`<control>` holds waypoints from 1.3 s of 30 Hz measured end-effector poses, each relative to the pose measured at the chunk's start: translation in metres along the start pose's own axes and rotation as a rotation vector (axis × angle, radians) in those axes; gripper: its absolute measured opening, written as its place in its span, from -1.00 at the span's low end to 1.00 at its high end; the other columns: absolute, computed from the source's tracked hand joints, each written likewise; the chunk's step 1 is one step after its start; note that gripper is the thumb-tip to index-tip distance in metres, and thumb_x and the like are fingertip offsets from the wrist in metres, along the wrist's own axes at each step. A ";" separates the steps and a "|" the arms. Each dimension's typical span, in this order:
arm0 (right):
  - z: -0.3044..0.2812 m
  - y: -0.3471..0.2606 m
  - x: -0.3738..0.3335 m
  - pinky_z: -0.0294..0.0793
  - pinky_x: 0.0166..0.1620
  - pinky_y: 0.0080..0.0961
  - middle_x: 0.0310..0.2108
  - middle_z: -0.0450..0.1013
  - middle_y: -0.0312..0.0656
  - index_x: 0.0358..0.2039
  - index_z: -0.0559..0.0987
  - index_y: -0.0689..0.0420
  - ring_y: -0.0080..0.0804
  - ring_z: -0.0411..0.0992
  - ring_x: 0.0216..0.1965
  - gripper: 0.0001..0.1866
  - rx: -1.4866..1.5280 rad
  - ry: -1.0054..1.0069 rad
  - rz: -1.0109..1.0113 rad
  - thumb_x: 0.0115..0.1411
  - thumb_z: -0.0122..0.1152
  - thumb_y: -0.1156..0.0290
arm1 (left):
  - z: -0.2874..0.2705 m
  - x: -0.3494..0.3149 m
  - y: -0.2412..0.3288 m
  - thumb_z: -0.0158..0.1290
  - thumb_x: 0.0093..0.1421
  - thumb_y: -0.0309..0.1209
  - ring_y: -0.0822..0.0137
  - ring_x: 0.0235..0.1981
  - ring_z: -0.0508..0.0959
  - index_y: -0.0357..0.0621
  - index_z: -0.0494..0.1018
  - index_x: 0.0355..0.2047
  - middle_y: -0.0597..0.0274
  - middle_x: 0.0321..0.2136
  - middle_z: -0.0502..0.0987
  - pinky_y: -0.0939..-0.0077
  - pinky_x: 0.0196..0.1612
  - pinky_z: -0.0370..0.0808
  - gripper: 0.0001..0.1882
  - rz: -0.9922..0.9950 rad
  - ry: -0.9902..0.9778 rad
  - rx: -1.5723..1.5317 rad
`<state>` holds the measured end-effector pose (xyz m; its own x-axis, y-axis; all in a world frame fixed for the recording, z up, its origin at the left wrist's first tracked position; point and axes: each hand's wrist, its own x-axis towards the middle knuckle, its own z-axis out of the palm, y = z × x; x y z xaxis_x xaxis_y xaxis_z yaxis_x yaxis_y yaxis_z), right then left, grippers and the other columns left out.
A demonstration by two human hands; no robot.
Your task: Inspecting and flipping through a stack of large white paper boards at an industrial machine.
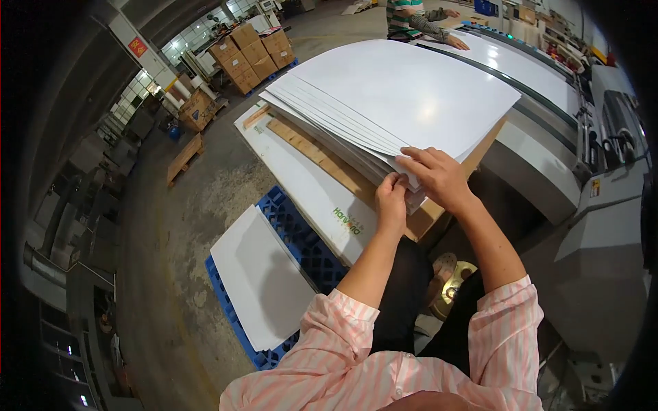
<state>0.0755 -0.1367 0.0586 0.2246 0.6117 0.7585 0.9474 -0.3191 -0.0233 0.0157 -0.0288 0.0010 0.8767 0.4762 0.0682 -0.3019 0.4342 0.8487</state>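
Observation:
A tall stack of large white sheets lies in front of me, its layers fanned along the left edge. My right hand is at the near corner, its fingers bent over the top sheets and closed on them. Just left of it and lower, my left hand pinches the sheet edges at the same corner. How many sheets each hand has hold of is hidden by the fingers. Under the stack are a wooden board and a white printed slab.
Down to the left, a blue plastic pallet carries a lower pile of white sheets. A machine with a flat bed runs along the right. Behind it stands another person, one hand on a white sheet. Cardboard boxes stand far left.

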 end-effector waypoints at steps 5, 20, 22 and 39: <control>0.001 0.017 -0.008 0.38 -0.18 -0.41 -0.08 0.37 -0.22 -0.30 0.52 0.10 -0.28 0.36 -0.19 -0.62 0.035 -0.019 0.007 -0.26 0.18 0.55 | -0.013 0.005 -0.005 -0.08 0.20 -0.41 0.58 -0.48 0.33 -0.22 0.40 -0.36 0.42 -0.50 0.36 0.67 -0.39 0.32 -0.87 -0.015 -0.072 -0.032; 0.021 0.024 0.006 0.34 -0.34 -0.53 -0.43 0.47 -0.24 -0.40 0.57 0.23 -0.40 0.38 -0.42 -0.68 0.784 0.179 0.809 0.14 0.09 0.19 | -0.008 0.005 -0.008 -0.05 0.15 -0.50 0.58 -0.46 0.34 -0.28 0.44 -0.16 0.38 -0.43 0.40 0.65 -0.36 0.35 -0.76 0.018 0.024 0.241; 0.019 0.026 0.012 0.28 -0.38 -0.67 -0.50 0.41 -0.35 -0.43 0.56 0.24 -0.68 0.27 -0.47 -0.64 1.252 0.439 1.059 0.15 0.11 0.14 | -0.008 0.004 -0.005 -0.05 0.15 -0.50 0.60 -0.49 0.31 -0.26 0.46 -0.19 0.40 -0.44 0.40 0.69 -0.39 0.31 -0.77 0.023 0.035 0.315; 0.013 0.018 -0.012 0.41 -0.18 -0.38 -0.12 0.42 -0.24 -0.31 0.56 0.11 -0.24 0.39 -0.24 -0.70 0.139 -0.040 0.158 -0.15 0.19 0.53 | 0.002 0.000 0.008 -0.14 0.23 -0.37 0.44 -0.29 0.44 -0.20 0.06 0.13 0.18 -0.21 0.38 0.44 -0.31 0.46 -0.52 -0.010 0.140 -0.218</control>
<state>0.0924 -0.1402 0.0408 0.3790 0.5911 0.7120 0.9215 -0.3121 -0.2313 0.0136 -0.0267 0.0086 0.8245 0.5652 -0.0259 -0.3799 0.5870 0.7149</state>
